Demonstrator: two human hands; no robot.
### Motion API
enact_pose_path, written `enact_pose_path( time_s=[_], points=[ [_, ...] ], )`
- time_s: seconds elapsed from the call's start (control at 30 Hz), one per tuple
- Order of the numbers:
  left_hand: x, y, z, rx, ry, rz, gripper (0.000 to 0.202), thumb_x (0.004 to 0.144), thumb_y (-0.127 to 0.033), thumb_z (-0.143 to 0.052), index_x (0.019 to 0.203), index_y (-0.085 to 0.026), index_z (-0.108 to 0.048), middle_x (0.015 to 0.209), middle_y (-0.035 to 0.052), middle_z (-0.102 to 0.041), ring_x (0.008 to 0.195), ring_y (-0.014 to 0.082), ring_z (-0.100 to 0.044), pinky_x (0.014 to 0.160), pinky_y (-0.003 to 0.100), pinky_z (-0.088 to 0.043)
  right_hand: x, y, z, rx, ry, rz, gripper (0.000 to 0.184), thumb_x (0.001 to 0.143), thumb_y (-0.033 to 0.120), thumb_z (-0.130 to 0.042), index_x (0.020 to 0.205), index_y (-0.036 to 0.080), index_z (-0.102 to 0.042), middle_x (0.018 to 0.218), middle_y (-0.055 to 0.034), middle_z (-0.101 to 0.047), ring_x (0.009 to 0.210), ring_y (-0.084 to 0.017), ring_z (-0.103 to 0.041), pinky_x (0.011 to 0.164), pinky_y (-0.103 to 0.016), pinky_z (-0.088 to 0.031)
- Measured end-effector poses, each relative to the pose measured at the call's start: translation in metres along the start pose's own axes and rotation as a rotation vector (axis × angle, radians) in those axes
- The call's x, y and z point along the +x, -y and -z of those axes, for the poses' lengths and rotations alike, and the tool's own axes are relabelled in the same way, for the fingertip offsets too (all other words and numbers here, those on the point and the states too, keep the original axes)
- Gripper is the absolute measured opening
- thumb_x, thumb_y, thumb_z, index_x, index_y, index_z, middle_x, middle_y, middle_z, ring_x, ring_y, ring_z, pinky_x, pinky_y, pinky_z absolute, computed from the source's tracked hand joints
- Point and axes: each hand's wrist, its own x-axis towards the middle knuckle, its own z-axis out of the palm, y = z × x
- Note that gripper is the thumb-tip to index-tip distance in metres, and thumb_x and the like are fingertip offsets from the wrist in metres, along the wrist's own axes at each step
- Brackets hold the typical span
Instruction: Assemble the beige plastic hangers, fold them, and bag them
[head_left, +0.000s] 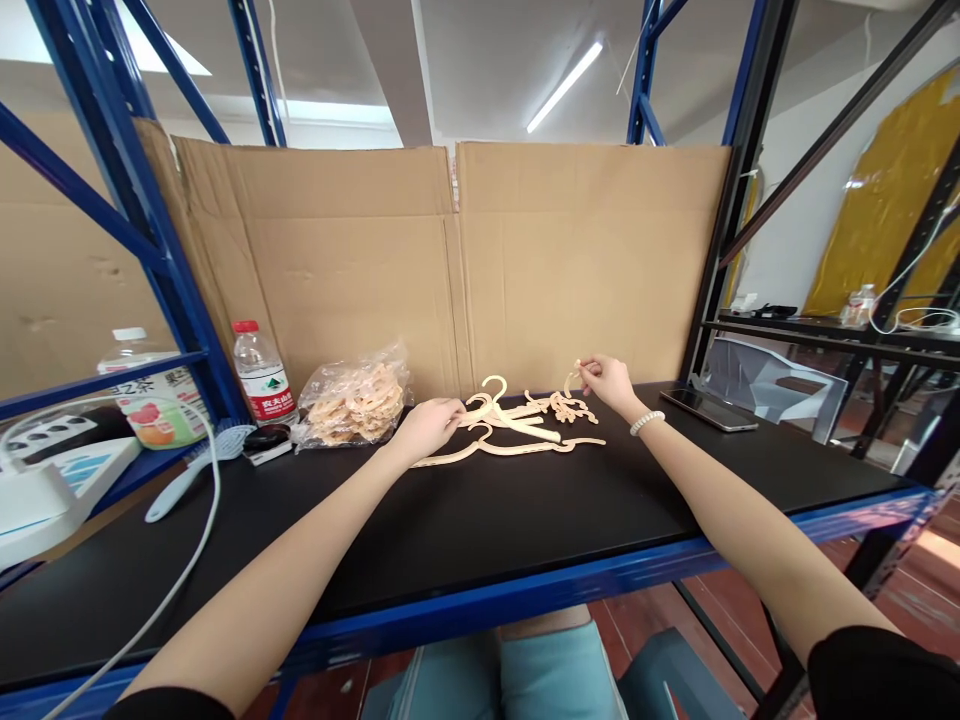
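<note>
Several cream clothes hangers (517, 450) lie overlapped on the black tabletop in front of me. My left hand (429, 430) is at their left side, its fingers closed on the end of a hanger in the heap; the fingertips are partly hidden. At the right, my right hand (607, 382) pinches a small curved cream hook (570, 381) and holds it upright. Below that hook lies a small pile of cream plastic pieces (568, 408), beside the hangers. A beaded bracelet (647, 422) circles my right wrist.
Behind the hangers stands a cardboard panel (585, 260). To the left are a clear bag of flat beige pieces (356, 400), a red-capped bottle (262, 375), a brush (196, 470) and a white cable (206, 540). A phone (709, 408) lies at the right.
</note>
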Motion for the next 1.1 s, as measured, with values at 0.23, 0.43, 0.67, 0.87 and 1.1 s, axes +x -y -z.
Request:
enact_pose_path(
  time_s=[0.23, 0.43, 0.67, 0.87, 1.1],
  points=[
    [-0.014, -0.004, 0.016, -0.063, -0.066, 0.033, 0.017, 0.089, -0.028, -0.046, 0.092, -0.022, -0.061, 0.089, 0.0050, -0.070, 0.083, 0.0223, -0.066, 0.076, 0.032, -0.050, -0.002, 0.003, 0.004, 0.620, 0.035, -0.235, 0.019, 0.075, 0.032, -0.069, 0.076, 0.016, -0.060, 0.084, -0.0123, -0.071, 0.076, -0.021, -0.071, 0.063, -0.027, -0.055],
    [-0.023, -0.014, 0.022, -0.200, -0.102, 0.048, 0.016, 0.088, -0.032, -0.047, 0.091, -0.022, -0.058, 0.092, 0.0052, -0.068, 0.086, 0.0225, -0.066, 0.078, 0.035, -0.053, -0.010, 0.012, 0.005, 0.706, 0.076, -0.247, 0.034, 0.057, 0.034, -0.083, 0.074, 0.018, -0.059, 0.083, -0.0085, -0.070, 0.081, -0.019, -0.067, 0.062, -0.026, -0.052],
    [-0.040, -0.023, 0.023, -0.372, -0.086, 0.010, 0.023, 0.087, -0.035, -0.048, 0.100, -0.020, -0.060, 0.104, 0.0075, -0.068, 0.093, 0.0230, -0.064, 0.085, 0.038, -0.054, -0.024, 0.037, -0.006, 0.888, 0.268, -0.281, 0.045, 0.052, 0.026, -0.087, 0.085, 0.021, -0.057, 0.079, -0.0013, -0.069, 0.074, -0.014, -0.064, 0.062, -0.025, -0.052],
    [-0.056, -0.028, 0.021, -0.332, -0.096, 0.022, 0.020, 0.088, -0.035, -0.047, 0.090, -0.020, -0.059, 0.091, 0.0059, -0.065, 0.081, 0.0204, -0.062, 0.074, 0.033, -0.052, -0.038, 0.058, -0.010, 0.979, 0.402, -0.224, 0.030, 0.057, 0.021, -0.087, 0.075, 0.016, -0.065, 0.071, 0.0005, -0.063, 0.070, -0.012, -0.064, 0.077, -0.028, -0.057],
    [-0.066, -0.032, 0.017, -0.461, -0.050, 0.079, 0.016, 0.089, -0.036, -0.047, 0.092, -0.021, -0.052, 0.082, 0.0011, -0.065, 0.077, 0.0182, -0.063, 0.073, 0.031, -0.050, -0.050, 0.066, -0.010, 0.944, 0.539, -0.215, 0.027, 0.062, 0.028, -0.085, 0.081, 0.015, -0.070, 0.080, -0.0026, -0.066, 0.080, -0.013, -0.065, 0.085, -0.029, -0.054]
  ],
)
